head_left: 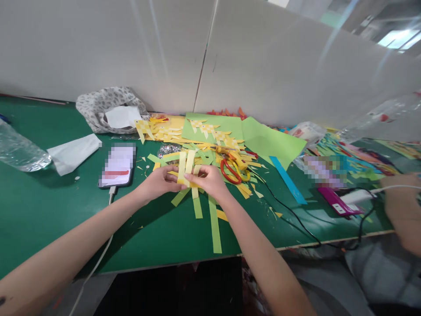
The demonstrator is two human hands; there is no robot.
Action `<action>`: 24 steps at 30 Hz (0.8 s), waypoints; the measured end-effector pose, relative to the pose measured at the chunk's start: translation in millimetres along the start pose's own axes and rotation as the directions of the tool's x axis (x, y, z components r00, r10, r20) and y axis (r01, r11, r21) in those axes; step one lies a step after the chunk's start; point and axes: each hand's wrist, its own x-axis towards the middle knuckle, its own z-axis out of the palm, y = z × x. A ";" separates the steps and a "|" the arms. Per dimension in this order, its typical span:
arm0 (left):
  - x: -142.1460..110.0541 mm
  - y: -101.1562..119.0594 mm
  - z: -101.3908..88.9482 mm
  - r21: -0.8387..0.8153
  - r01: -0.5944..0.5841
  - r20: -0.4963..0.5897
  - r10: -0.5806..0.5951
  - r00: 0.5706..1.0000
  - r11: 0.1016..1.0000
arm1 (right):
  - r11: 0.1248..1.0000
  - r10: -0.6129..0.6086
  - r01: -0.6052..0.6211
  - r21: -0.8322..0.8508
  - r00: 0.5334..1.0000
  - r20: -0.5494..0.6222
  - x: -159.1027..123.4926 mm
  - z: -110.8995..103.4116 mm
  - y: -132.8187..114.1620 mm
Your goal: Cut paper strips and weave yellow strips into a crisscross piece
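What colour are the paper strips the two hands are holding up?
The paper strips are mostly pale yellow, seen in the head view.

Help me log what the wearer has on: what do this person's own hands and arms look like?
The left hand and right hand are ungloved. No sleeve, watch or bracelet shows on the left forearm or right forearm. A small dark mark sits on the left arm at the picture's edge; its nature is unclear.
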 end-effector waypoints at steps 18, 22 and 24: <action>3.2 -0.2 -2.3 0.030 -0.017 -0.052 0.019 0.998 0.999 | 0.993 0.107 -0.110 0.045 0.992 0.065 3.4 -18.2 -5.9; 2.6 -1.4 -1.8 0.065 -0.024 0.014 0.023 1.000 0.998 | 0.991 0.089 -0.093 0.099 0.995 0.045 2.8 -16.9 -8.6; 1.5 -0.9 -0.8 0.077 -0.027 0.047 0.023 0.999 0.997 | 0.989 0.071 -0.073 0.129 0.997 0.020 3.4 -15.6 -8.5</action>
